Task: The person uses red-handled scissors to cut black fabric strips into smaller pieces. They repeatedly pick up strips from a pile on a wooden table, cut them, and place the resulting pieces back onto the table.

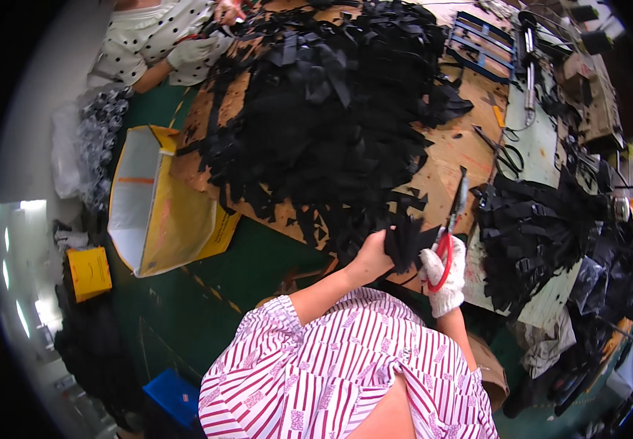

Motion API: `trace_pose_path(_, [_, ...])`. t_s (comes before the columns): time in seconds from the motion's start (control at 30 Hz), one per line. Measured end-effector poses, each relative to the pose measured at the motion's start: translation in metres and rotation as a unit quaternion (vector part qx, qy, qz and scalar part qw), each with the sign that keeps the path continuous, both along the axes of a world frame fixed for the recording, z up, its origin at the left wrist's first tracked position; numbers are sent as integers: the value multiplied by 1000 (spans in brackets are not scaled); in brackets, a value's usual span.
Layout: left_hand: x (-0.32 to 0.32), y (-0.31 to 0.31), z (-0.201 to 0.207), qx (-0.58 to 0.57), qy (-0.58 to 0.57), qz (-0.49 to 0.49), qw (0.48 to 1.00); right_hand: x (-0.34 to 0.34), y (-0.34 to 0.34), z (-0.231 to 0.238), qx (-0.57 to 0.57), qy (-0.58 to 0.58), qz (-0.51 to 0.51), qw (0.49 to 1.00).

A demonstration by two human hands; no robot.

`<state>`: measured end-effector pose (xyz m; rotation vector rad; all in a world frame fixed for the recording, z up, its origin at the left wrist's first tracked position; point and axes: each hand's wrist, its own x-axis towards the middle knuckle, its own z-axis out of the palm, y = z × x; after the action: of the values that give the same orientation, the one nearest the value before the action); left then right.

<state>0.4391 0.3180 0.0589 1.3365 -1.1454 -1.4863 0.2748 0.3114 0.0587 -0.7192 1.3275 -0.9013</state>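
My bare left hand (372,259) is closed on a bunch of black fabric strips (404,245) at the near edge of the table. Just to its right, my right hand (444,274) wears a white knit glove and grips red-handled scissors (442,265). Their dark blades point up and away from me, over the bare wood. A large heap of black fabric pieces (323,110) covers most of the tabletop beyond my hands. Some strips hang over the front edge beside my left hand, whose fingertips are partly hidden by the cloth.
A co-worker's gloved hand (192,53) is at the far left. An open yellow-and-white bag (163,205) stands left of the table. More black strips (532,234) lie to the right, near dark-handled scissors (508,157). A blue rack (481,45) sits at the far right.
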Motion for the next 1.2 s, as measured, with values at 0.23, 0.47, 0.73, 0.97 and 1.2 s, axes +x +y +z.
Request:
trace_pose_path(0.23, [7, -4, -6, -209, -264, -49, 940, -1, 2, -6, -95, 34, 38, 994])
trace_pose_path(0.47, [68, -32, 55, -288, -182, 107, 934, 9, -19, 33, -7, -9, -34, 999])
trace_pose_path(0.73, [152, -50, 127, -257, -214, 270, 903, -16, -1, 12, 7, -37, -81, 996])
trace_pose_path(0.97, [169, -111, 42, -327, -504, -134, 788, -6, 9, -1, 11, -53, -39, 998])
trace_pose_path(1.2, [168, -142, 6, -279, -674, -263, 631, -3, 5, 1, 39, -58, -90, 993])
